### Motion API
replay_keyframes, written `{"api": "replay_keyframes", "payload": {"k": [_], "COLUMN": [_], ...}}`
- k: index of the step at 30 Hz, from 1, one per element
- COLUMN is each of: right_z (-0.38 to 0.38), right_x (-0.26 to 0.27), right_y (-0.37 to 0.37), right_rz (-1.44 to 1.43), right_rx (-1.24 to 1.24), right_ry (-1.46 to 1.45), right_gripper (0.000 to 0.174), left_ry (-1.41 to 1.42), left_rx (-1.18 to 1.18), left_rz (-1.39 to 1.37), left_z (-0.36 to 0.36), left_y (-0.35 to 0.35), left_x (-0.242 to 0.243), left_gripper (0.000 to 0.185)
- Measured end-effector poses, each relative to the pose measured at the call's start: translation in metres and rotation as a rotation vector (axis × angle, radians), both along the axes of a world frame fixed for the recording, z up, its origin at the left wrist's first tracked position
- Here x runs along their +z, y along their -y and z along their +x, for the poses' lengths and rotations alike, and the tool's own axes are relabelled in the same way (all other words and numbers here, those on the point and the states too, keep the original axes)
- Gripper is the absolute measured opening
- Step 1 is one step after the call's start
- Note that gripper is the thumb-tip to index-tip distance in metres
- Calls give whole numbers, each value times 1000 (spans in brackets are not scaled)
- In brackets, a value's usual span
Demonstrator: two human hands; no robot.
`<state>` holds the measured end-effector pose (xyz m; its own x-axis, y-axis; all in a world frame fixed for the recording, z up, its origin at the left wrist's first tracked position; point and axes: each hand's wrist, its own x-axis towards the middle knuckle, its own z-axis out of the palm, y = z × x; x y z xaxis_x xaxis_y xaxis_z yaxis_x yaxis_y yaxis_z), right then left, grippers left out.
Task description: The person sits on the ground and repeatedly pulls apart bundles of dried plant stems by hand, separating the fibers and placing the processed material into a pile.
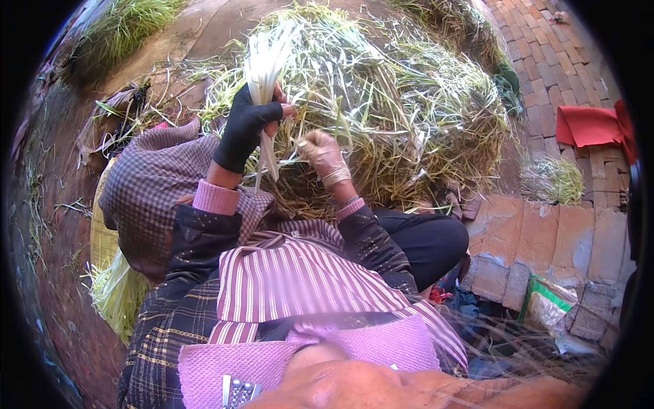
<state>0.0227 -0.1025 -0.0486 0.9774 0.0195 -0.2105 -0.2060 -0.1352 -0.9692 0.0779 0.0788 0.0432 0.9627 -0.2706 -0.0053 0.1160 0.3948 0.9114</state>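
My left hand (250, 122), in a black fingerless glove, grips a bunch of pale, leek-like stalks (264, 71). The bunch stands nearly upright, its brightly lit end above the fist and thinner ends hanging below. To its right is my right hand (323, 153), in a thin translucent glove with a band at the wrist. Its fingers are curled in close to the bunch; whether they pinch a strand cannot be made out. Beyond both hands lies a large heap of yellow-green stalks and leaves (368, 102), with brownish, withered leaves along its near side.
A checked cloth (148, 179) covers my left knee. At my left lies a bundle of pale yellow-green leaves (120, 296) beside a yellow sack (99, 220). Another green pile (127, 25) stands far left. To the right are brick paving (552, 76), a red cloth (587, 125) and flattened cardboard (541, 235).
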Motion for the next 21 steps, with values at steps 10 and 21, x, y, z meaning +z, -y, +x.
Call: {"api": "replay_keyframes", "payload": {"k": [10, 21], "right_z": [-11, -12], "right_x": [75, 67], "right_y": [-24, -29], "right_rz": [390, 578], "right_rx": [106, 149], "right_ry": [236, 140], "right_gripper": [21, 16], "left_ry": [-1, -49], "left_rx": [-89, -164], "left_rz": [62, -64], "left_z": [-3, -4], "left_y": [3, 4], "left_x": [-1, -3], "left_gripper": [22, 29]}}
